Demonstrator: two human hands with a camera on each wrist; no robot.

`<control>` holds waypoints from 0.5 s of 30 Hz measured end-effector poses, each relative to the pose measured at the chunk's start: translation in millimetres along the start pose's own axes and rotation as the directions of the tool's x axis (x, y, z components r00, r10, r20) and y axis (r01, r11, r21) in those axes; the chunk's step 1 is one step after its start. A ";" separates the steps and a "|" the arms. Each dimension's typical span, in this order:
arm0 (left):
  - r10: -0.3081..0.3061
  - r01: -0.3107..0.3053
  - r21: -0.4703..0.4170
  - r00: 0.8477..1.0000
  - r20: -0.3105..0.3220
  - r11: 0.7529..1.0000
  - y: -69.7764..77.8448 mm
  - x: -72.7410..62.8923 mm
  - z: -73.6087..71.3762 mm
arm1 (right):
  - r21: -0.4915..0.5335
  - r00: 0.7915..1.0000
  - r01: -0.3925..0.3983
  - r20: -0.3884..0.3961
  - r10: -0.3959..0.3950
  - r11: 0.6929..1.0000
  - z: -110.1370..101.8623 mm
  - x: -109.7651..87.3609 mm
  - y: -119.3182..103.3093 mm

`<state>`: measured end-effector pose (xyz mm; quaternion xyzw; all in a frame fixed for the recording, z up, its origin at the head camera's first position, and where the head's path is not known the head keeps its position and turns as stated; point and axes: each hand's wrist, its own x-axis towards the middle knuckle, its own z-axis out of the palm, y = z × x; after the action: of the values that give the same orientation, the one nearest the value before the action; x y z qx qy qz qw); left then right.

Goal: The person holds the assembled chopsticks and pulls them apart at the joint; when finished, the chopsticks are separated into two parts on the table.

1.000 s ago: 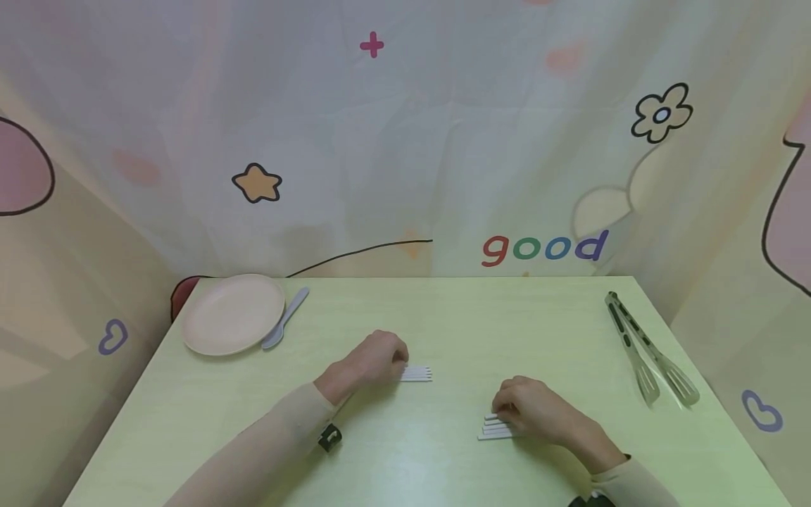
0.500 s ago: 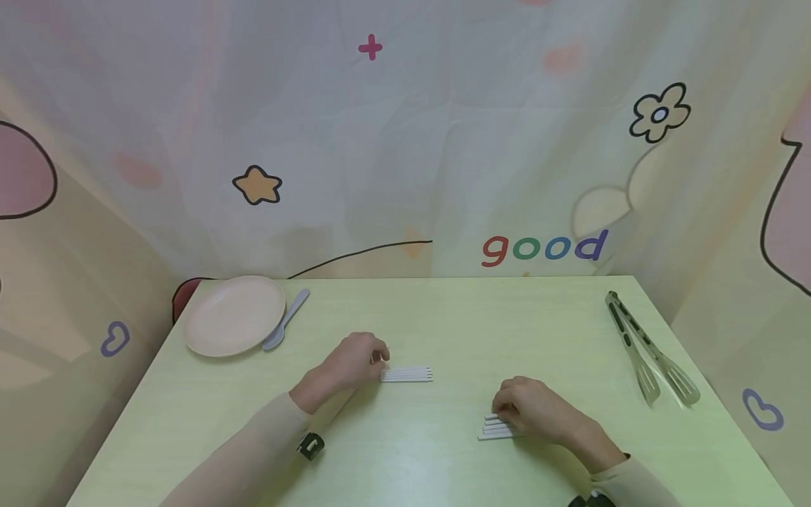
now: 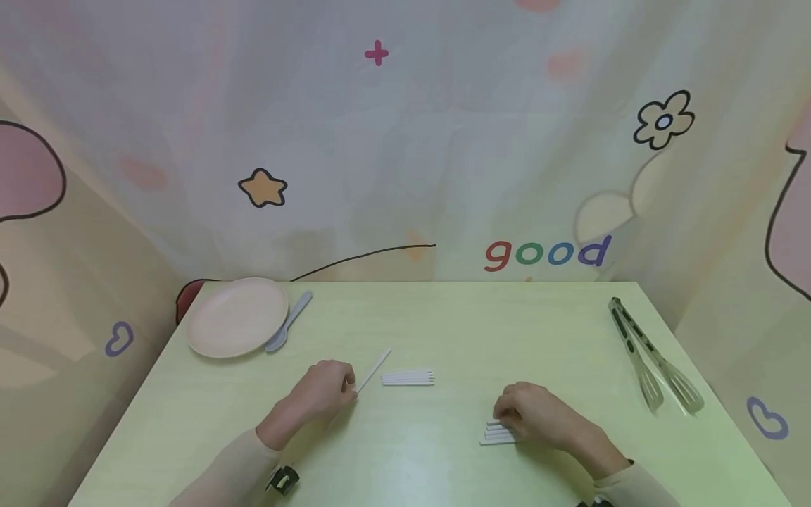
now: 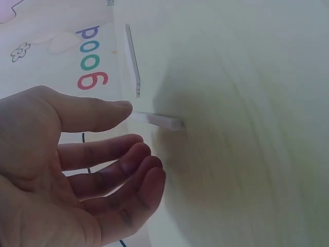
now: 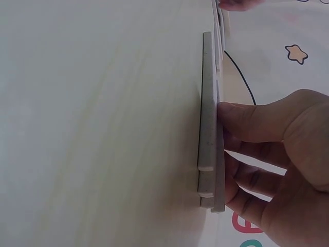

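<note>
A slim white stick (image 3: 374,371) lies slantwise on the table beside the fingertips of my left hand (image 3: 313,394). In the left wrist view, that hand's fingers are loosely bent and the thumb stands apart from them. A white stick (image 4: 163,121) shows just past the thumb tip; whether they touch I cannot tell. Several white sticks (image 3: 407,378) form a row to the right of it. My right hand (image 3: 545,415) holds a white stick at the far side of another group of sticks (image 5: 207,113). Part of this group is hidden beneath the hand.
A pale round plate (image 3: 237,318) stands at the table's far left, with a grey-blue spoon (image 3: 290,321) close beside it. Metal tongs (image 3: 655,359) lie along the right edge. A printed cloth (image 3: 405,141) hangs behind the table (image 3: 475,317).
My left hand has drawn left and toward me from the middle row, uncovering the row's left end and the slanted stick. The right hand has stayed in place.
</note>
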<state>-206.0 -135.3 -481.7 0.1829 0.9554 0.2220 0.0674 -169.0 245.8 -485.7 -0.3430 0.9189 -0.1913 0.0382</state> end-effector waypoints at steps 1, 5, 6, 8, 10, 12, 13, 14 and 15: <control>-0.006 0.006 -0.004 1.000 0.001 1.000 -0.1 -1.9 -0.3 | 0.001 1.000 0.001 -0.001 -0.001 1.000 -0.1 -0.1 0.1; -0.021 0.021 -0.005 1.000 -0.006 1.000 0.5 -7.4 -1.0 | 0.011 1.000 0.011 -0.001 -0.011 1.000 -0.4 -0.3 0.0; -0.033 0.033 -0.006 0.999 -0.005 0.999 0.8 -8.6 -0.9 | 0.010 1.000 0.011 -0.001 -0.011 1.000 -0.2 -0.2 0.2; -0.061 0.061 -0.011 0.998 0.000 0.998 1.3 -11.0 0.1 | 0.008 1.000 0.015 0.001 -0.015 1.000 0.1 0.0 0.5; -0.092 0.092 -0.014 0.996 0.003 0.996 1.9 -13.0 2.0 | 0.004 1.000 0.013 0.004 -0.013 1.000 1.2 0.0 1.4; -0.113 0.113 -0.009 0.994 -0.002 0.993 2.1 -14.4 3.9 | -0.001 1.000 0.008 0.006 -0.008 1.000 2.4 0.0 2.2; -0.115 0.115 -0.001 0.993 -0.009 0.993 1.9 -14.7 5.0 | -0.002 1.000 0.007 0.007 -0.007 1.000 2.9 -0.1 2.8; -0.114 0.114 0.006 0.993 -0.015 0.993 1.8 -14.9 5.8 | -0.003 1.000 0.003 0.008 -0.003 1.000 3.5 0.0 3.4; -0.110 0.111 0.013 0.994 -0.023 0.994 1.8 -15.0 6.6 | -0.004 1.000 -0.001 0.011 0.001 1.000 3.9 0.1 3.8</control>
<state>-190.1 -136.9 -486.0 0.1277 0.9663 0.2131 0.0677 -170.6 247.1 -490.8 -0.3435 0.9193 -0.1874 0.0426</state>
